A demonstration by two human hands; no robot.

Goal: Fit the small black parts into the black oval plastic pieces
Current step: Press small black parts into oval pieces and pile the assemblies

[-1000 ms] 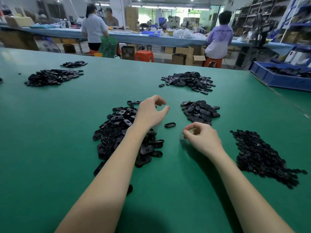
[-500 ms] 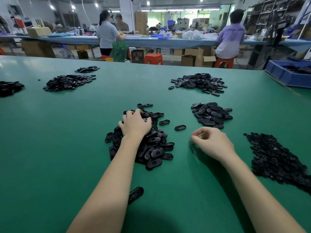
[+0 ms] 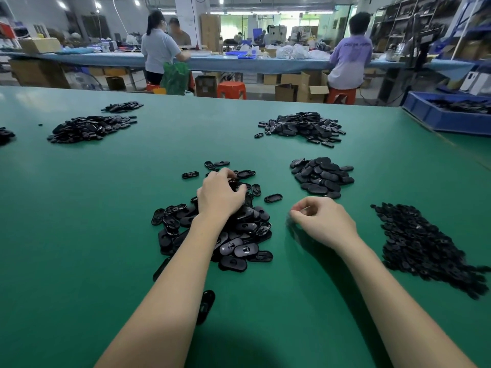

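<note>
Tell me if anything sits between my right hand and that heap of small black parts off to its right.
Nothing visible does. Bare green table lies between the right hand and the heap of small black parts. The stack of oval pieces sits farther back, off that path.

Two bare hands are showing: left hand [image 3: 220, 192], right hand [image 3: 322, 224]. Seven heaps of black parts are lying on one green table [image 3: 79, 235]: centre heap [image 3: 239, 235], right-centre heap [image 3: 322, 176], small-parts heap [image 3: 425, 243] at far right, upper-right heap [image 3: 303, 127], upper-left heap [image 3: 90, 128], a little heap [image 3: 122, 106] behind it, and an edge heap [image 3: 5, 135] at far left, partly cut off. One blue bin [image 3: 438, 116] is sitting upper right. Three people are working in the background. Individual pieces are proving too many to count.
</note>
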